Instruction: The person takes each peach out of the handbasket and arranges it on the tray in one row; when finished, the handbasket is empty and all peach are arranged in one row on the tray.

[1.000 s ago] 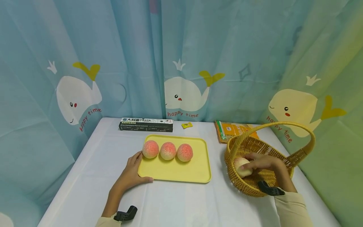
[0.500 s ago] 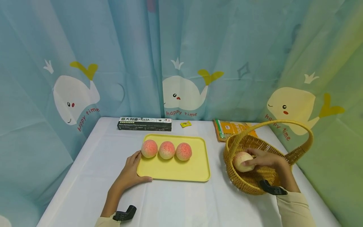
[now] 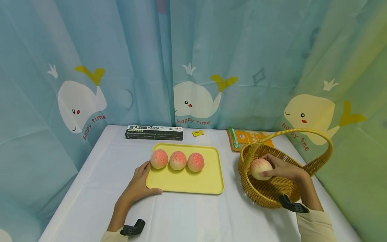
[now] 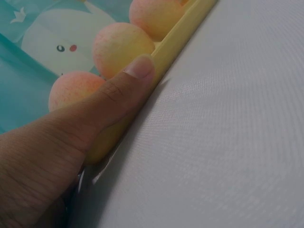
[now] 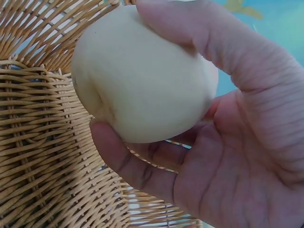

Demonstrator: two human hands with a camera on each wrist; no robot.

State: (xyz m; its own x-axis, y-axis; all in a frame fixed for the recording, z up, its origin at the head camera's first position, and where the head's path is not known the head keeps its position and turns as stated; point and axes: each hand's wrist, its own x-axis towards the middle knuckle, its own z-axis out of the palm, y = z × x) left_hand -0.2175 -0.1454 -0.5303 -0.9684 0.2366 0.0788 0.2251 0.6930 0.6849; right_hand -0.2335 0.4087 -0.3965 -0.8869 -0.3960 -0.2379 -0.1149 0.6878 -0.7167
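My right hand (image 3: 282, 167) grips a pale peach (image 3: 261, 169) with a pink blush, thumb on one side and fingers curled round the other. The wicker basket (image 3: 251, 191) surrounds them in the head view, and its weave fills the left of the right wrist view. A yellow tray (image 3: 193, 183) carries three pink peaches in a row: left (image 3: 159, 158), middle (image 3: 177, 160) and right (image 3: 196, 162). My left hand (image 3: 140, 183) holds the tray's near left corner, fingers along the left side. Its thumb (image 4: 118, 90) lies along the front rim.
A black and white pasta box (image 3: 154, 132) lies at the back of the white table (image 3: 187, 215). Beside it is a small yellow packet (image 3: 198, 133). An orange food bag (image 3: 242, 138) lies behind the basket, whose tall handle (image 3: 290, 131) arches over the right side.
My right hand has raised the peach a little inside the basket, and more of the fruit's pink top shows. The left hand and tray keep their place.
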